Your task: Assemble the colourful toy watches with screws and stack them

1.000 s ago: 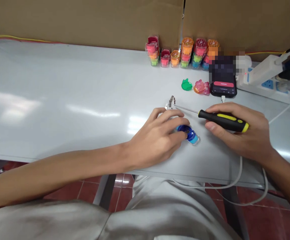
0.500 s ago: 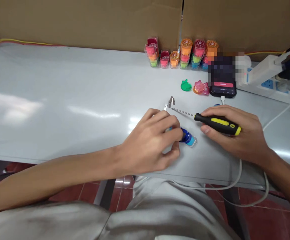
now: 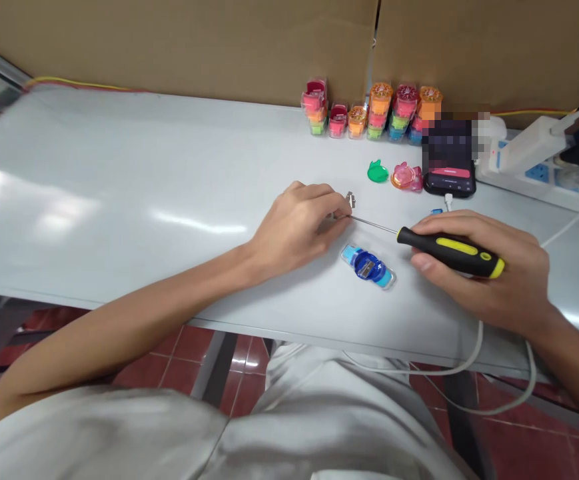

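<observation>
Holding the screwdriver: my right hand is wrapped around its handle, the shaft pointing leftward.
Left hand: fingers curled in at the small metal pieces; whether they pinch one, I cannot tell.
Blue plastic piece: on the worktop, nearer me than the metal pieces, touched by neither hand.
Its feel: probably light, stiff, slightly slippery (the clear ends might crack); best held by the long sides.
Metal bits: likely hard, fiddly; fingertip pinch.

Left hand palm-down, right hand curled, gripping
</observation>
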Motion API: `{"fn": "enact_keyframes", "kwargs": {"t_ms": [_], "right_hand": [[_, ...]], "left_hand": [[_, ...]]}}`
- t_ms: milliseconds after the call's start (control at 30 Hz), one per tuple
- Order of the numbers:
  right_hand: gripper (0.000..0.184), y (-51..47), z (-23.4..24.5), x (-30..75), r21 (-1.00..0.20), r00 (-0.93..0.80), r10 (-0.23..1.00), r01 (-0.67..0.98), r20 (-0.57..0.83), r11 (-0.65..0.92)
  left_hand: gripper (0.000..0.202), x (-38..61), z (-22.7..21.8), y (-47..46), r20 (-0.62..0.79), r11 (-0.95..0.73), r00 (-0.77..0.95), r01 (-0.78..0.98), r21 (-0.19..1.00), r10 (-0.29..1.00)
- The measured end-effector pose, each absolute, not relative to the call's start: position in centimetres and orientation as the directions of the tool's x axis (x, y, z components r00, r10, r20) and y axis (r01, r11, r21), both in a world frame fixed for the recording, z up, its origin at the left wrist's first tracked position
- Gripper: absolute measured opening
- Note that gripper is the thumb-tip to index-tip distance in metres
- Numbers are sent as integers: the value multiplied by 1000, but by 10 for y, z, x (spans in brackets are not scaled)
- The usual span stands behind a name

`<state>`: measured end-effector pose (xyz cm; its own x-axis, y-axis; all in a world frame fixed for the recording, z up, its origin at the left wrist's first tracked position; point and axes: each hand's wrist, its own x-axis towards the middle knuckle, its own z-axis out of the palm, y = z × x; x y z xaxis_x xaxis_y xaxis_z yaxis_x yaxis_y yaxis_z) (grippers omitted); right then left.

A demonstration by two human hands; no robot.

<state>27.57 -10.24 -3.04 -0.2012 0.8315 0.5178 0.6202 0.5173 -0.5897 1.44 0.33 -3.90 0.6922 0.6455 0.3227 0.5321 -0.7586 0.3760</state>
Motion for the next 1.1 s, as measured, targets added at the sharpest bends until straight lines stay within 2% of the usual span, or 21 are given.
{"fn": "enact_keyframes", "kwargs": {"t_ms": [67, 133, 233, 300, 367, 533, 700, 867, 1100], "right_hand": [[32, -103, -30, 276, -588, -182, 830, 626, 528, 511], [31, -104, -29, 276, -592, -141, 825, 631, 548, 501], [33, -106, -27, 276, -600, -83, 806, 625, 586, 500], [37, -107, -26, 276, -601, -69, 786, 604, 614, 523], [40, -108, -25, 276, -600, -66, 771, 587, 633, 543], [42, -108, -25, 277, -606, -61, 770, 578, 635, 546], [44, -106, -26, 277, -593, -76, 756, 573, 650, 566], [41, -109, -24, 275, -617, -43, 797, 608, 602, 499], [37, -112, -20, 272, -642, 52, 827, 658, 560, 393]], "left_hand": [[13, 13, -39, 6, 326, -744, 678, 522, 417, 659], [11, 13, -39, 11, 300, -672, 635, 491, 554, 712], [13, 13, -36, 16, 139, -372, 571, 315, 873, 809], [18, 14, -34, 17, 14, -141, 572, 178, 974, 820], [19, 15, -32, 17, -55, 3, 586, 89, 996, 809], [20, 17, -33, 15, -150, 213, 606, -33, 976, 781], [17, 18, -34, 14, -228, 330, 607, -59, 942, 761], [11, 17, -35, 15, -219, 292, 614, -18, 956, 758], [26, 16, -38, 14, -112, 82, 624, 77, 994, 773]]}}
